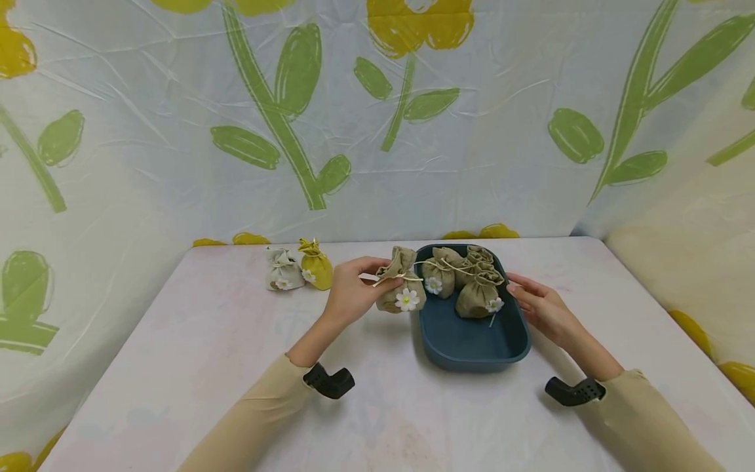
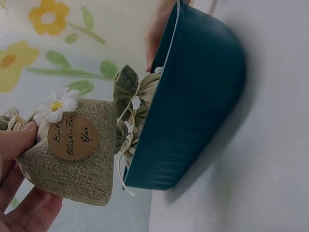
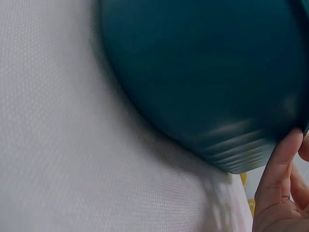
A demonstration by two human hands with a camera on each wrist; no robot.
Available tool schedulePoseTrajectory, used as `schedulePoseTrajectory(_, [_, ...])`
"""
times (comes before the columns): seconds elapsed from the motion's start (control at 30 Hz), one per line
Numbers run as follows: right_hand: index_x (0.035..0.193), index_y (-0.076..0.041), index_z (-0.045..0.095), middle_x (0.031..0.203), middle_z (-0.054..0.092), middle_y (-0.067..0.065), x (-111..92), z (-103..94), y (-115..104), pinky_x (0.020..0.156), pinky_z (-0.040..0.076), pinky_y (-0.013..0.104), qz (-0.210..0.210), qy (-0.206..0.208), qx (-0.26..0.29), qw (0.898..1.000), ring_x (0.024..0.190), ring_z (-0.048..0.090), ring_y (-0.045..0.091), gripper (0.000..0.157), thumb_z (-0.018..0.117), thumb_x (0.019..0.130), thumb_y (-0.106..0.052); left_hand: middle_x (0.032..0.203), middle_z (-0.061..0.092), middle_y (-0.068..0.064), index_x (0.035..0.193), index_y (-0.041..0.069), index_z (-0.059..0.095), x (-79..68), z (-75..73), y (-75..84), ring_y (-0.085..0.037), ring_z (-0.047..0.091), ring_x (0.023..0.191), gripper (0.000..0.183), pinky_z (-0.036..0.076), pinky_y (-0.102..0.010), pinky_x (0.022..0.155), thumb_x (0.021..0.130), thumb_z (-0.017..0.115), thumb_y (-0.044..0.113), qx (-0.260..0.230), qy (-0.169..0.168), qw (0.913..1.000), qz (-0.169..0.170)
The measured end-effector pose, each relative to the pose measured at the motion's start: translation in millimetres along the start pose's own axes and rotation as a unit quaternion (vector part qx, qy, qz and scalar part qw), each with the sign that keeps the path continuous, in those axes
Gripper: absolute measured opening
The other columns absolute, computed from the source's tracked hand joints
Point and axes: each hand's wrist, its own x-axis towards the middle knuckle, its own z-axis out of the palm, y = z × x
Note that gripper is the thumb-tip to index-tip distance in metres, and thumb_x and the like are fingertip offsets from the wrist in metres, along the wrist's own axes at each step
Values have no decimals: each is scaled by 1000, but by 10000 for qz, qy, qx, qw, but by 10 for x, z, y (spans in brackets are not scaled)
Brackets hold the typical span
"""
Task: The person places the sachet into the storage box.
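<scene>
My left hand [image 1: 356, 292] pinches a small tan burlap pouch [image 1: 386, 303] by its gathered neck, thumb in front. The pouch carries a white daisy and a round brown tag reading "Best Wishes For You" in the left wrist view. It hangs beside the left rim of a dark blue bin [image 1: 472, 364]. My right hand [image 1: 545, 311] rests at the bin's right rim, fingers fairly straight, a fingertip [image 3: 291, 140] against the outer wall. Inside the bin's far half sit several tan pouches [image 1: 476, 298] with drawstrings; daisies show on some.
A pale grey pouch [image 1: 284, 270] and a yellow pouch [image 1: 318, 267] stand side by side at the far left of the white-covered table [image 1: 194, 367]. A flower-printed cloth [image 1: 489, 164] hangs right behind the table's back edge.
</scene>
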Motion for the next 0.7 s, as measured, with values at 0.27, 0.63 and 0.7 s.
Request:
schedulePoseTrajectory(0.27, [111,-38,58,98,62,-17,3,-8,-11,76,51,14,39,25,-101,9999,87,60,-3,20,56,98,-22,98,74,-10,104,4,74,139,158,73,-20,70,87,32,56,-21,72,75,82,17,-23,-275,9991,306])
schedulePoseTrajectory(0.63, [122,-33,54,101,62,-22,17,-21,3,78,51,13,118,61,-154,9998,90,60,-5,26,56,98,-24,98,74,-10,102,4,74,269,409,159,-20,69,83,29,53,-14,68,77,81,16,-208,-690,9957,586])
schedulePoseTrajectory(0.7, [119,-35,55,101,62,-22,21,-20,8,77,51,13,118,57,-110,9999,90,60,-4,24,56,98,-23,97,74,-10,101,4,74,282,451,158,-19,68,80,28,51,-12,65,77,81,17,-149,-726,9949,678])
